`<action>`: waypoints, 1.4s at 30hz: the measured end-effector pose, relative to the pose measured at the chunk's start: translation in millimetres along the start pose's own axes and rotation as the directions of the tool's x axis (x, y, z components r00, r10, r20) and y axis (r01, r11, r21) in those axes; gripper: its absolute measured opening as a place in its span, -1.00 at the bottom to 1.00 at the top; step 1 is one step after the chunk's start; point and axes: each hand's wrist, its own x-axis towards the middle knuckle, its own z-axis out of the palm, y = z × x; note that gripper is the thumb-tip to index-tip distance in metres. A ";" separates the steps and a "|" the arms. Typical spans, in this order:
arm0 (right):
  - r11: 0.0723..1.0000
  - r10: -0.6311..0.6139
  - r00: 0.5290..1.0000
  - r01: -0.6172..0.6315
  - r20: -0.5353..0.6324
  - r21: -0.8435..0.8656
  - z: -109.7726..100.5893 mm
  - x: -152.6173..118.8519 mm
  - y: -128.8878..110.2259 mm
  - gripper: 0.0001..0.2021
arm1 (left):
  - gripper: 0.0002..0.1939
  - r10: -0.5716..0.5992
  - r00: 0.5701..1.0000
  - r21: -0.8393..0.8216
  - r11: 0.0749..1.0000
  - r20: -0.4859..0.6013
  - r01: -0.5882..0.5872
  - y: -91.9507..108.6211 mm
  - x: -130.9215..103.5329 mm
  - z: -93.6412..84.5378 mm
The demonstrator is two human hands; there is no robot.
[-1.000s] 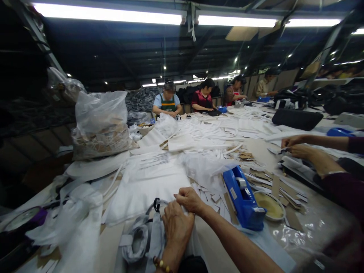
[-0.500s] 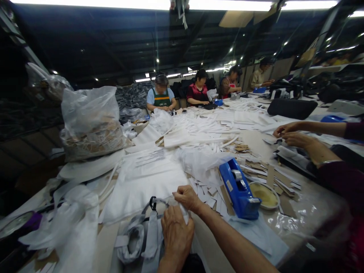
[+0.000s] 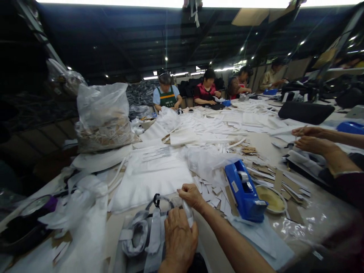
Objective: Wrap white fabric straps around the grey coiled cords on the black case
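Both hands (image 3: 184, 220) pinch a crinkly clear plastic strip (image 3: 188, 212)

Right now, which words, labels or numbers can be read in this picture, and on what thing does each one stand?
None can be read for certain.
Green apron of a far person: white letters, too small.
White sheet: printed lines, blurred.
Blue tape dispenser: pale side label, too small.
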 end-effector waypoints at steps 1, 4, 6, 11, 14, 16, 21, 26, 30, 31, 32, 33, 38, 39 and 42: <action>1.000 -0.015 1.000 0.015 -0.002 -0.018 -1.9 -1.0 -1.1 -0.69 | -0.62 -0.001 1.000 -0.015 1.000 0.008 0.001 -2.5 -3.5 0.7; 0.993 -0.083 0.997 0.083 0.009 -0.085 -14.4 -7.2 -7.5 -0.64 | -0.34 0.152 0.984 -0.103 0.982 -0.092 -0.161 -24.7 -15.6 -3.2; 0.979 -0.135 0.991 0.137 0.021 -0.153 -25.9 -11.0 -16.3 -0.63 | -0.37 0.190 0.942 -0.152 0.959 -0.276 -0.238 -54.4 -22.4 -12.5; 0.903 -0.283 0.955 0.298 0.095 -0.310 -27.4 -16.8 -70.5 -0.72 | -0.55 -0.454 0.883 -0.648 0.708 -0.115 0.280 -149.6 -24.5 -39.2; 0.831 -0.344 0.895 0.431 0.286 -0.352 5.1 -18.8 -113.8 -0.71 | -0.60 -0.404 0.907 -0.782 0.525 0.119 0.337 -180.4 -18.6 -40.2; 0.775 -0.352 0.843 0.506 0.406 -0.378 33.1 -17.6 -135.2 -0.68 | -0.60 -0.338 0.929 -0.829 0.470 0.151 0.305 -185.9 -15.7 -36.1; 0.658 -0.319 0.765 0.603 0.559 -0.451 78.3 -9.8 -155.4 -0.59 | -0.63 -0.317 0.934 -0.896 0.349 0.162 0.274 -183.0 -12.3 -27.4; 0.594 -0.278 0.772 0.606 0.572 -0.529 83.7 -8.2 -162.5 -0.69 | -0.80 -0.401 0.906 -0.853 0.418 0.136 0.313 -178.3 -8.9 -32.6; 0.573 -0.242 0.773 0.602 0.587 -0.557 84.1 -11.1 -169.6 -0.68 | -0.79 -0.442 0.885 -0.798 0.477 0.144 0.368 -170.1 -8.6 -40.3; 0.569 -0.234 0.767 0.607 0.598 -0.556 84.4 -11.7 -171.1 -0.67 | -0.81 -0.427 0.888 -0.794 0.473 0.172 0.381 -168.9 -9.0 -41.4; 0.566 -0.227 0.762 0.610 0.607 -0.555 84.7 -12.3 -172.4 -0.65 | -0.83 -0.399 0.893 -0.800 0.458 0.206 0.389 -168.4 -9.6 -41.9; 0.564 -0.219 0.760 0.610 0.612 -0.556 85.0 -12.8 -173.4 -0.63 | -0.84 -0.361 0.902 -0.815 0.431 0.238 0.388 -168.8 -10.5 -41.8; 0.580 -0.176 0.777 0.578 0.605 -0.574 86.6 -13.6 -174.7 -0.55 | -0.75 -0.163 0.949 -0.928 0.217 0.271 0.302 -178.5 -14.1 -35.3; 0.585 -0.170 0.777 0.575 0.606 -0.573 87.3 -13.3 -174.3 -0.56 | -0.75 -0.135 0.954 -0.940 0.182 0.266 0.288 -179.8 -14.0 -33.7; 0.604 -0.151 0.794 0.546 0.588 -0.581 90.7 -11.0 -172.3 -0.58 | -0.77 -0.113 0.959 -0.953 0.133 0.260 0.274 -179.6 -12.2 -30.7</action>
